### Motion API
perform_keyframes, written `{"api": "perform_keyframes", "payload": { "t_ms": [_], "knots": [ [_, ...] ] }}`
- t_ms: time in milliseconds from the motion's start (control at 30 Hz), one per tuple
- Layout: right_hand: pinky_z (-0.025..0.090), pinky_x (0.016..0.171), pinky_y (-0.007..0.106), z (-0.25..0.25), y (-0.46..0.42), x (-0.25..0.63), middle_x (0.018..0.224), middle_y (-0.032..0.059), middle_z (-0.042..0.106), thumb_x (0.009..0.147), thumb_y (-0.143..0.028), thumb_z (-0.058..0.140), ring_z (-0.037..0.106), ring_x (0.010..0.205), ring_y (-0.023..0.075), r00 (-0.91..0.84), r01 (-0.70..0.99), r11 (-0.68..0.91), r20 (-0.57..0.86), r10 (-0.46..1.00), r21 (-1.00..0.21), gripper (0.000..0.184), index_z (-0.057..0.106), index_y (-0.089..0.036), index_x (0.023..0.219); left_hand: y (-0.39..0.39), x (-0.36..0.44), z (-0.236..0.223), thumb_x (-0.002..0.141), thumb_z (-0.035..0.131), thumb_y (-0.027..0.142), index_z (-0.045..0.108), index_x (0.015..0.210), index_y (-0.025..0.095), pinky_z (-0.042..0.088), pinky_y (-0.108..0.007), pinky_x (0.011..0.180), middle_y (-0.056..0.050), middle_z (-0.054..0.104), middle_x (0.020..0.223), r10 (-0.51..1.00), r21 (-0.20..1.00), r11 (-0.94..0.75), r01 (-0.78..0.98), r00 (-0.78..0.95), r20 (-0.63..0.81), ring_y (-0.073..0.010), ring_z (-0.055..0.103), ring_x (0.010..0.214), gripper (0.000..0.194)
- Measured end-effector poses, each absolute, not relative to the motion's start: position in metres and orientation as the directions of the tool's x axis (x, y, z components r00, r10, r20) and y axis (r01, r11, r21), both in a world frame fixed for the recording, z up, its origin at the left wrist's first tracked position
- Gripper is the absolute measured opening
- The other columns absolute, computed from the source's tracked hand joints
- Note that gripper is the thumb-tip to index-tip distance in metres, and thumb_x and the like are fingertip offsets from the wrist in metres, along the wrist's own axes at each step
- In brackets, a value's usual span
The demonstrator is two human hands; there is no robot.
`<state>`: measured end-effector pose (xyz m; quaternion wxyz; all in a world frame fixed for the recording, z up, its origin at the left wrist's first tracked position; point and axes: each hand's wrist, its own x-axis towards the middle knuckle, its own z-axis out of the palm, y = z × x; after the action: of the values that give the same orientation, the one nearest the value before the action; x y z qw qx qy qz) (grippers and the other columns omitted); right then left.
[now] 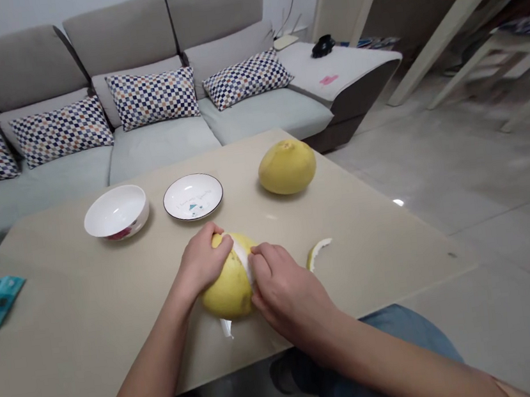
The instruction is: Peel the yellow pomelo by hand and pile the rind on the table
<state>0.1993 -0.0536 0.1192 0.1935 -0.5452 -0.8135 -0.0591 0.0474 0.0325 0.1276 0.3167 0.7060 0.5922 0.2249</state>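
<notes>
A yellow pomelo (pixel 228 290) rests on the table in front of me, its rind split so that a band of white pith shows. My left hand (pixel 206 257) is wrapped over its upper left side, the thumb by the split. At the right edge of the gap, my right hand (pixel 283 286) grips the rind with bent fingers; the fingertips are partly hidden. A curved strip of peel (pixel 312 258) lies just right of that hand. Farther back on the right sits a second, whole pomelo (pixel 287 169).
A white bowl (pixel 116 211) and a dark-rimmed plate (pixel 193 197) stand toward the back of the table (pixel 371 243). At the left edge lies a blue tissue pack (pixel 7 300). Behind the table is a grey sofa (pixel 162 150) with checked cushions.
</notes>
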Motion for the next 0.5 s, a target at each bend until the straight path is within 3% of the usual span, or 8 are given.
{"api": "perform_keyframes", "payload": {
  "t_ms": [233,333,500],
  "knots": [
    [0.058,0.077,0.042,0.111,-0.055,0.213,0.12,0.0185,0.059,0.082,-0.015,0.055,0.056,0.106,0.0309,-0.289,0.861,0.434,0.446,0.847,-0.266,0.043,0.052,-0.011,0.125,0.035,0.047,0.129,0.086,0.047,0.036,0.061,0.096,0.023,0.047,-0.035,0.086,-0.003,0.069,0.103,0.977,0.721,-0.095,0.686,0.203,-0.064,-0.0231,0.062,0.097,0.021],
    [0.056,0.086,0.047,0.107,-0.054,0.214,0.119,0.0195,0.058,0.08,-0.012,0.053,0.054,0.108,0.0315,-0.254,0.837,0.432,0.463,0.849,-0.335,0.047,0.051,-0.009,0.127,0.035,0.05,0.129,0.086,0.047,0.036,0.061,0.094,0.023,0.047,-0.035,0.084,-0.002,0.069,0.101,0.978,0.707,-0.094,0.701,0.198,-0.066,-0.0231,0.062,0.095,0.021],
    [0.056,0.083,0.046,0.102,-0.048,0.211,0.111,0.0208,0.061,0.077,-0.005,0.05,0.055,0.102,0.0316,-0.267,0.864,0.429,0.484,0.834,-0.264,0.046,0.055,-0.006,0.123,0.035,0.054,0.129,0.086,0.047,0.036,0.06,0.091,0.024,0.047,-0.035,0.084,-0.002,0.07,0.099,0.982,0.692,-0.095,0.716,0.181,-0.052,-0.0231,0.062,0.093,0.018]
  ]
}}
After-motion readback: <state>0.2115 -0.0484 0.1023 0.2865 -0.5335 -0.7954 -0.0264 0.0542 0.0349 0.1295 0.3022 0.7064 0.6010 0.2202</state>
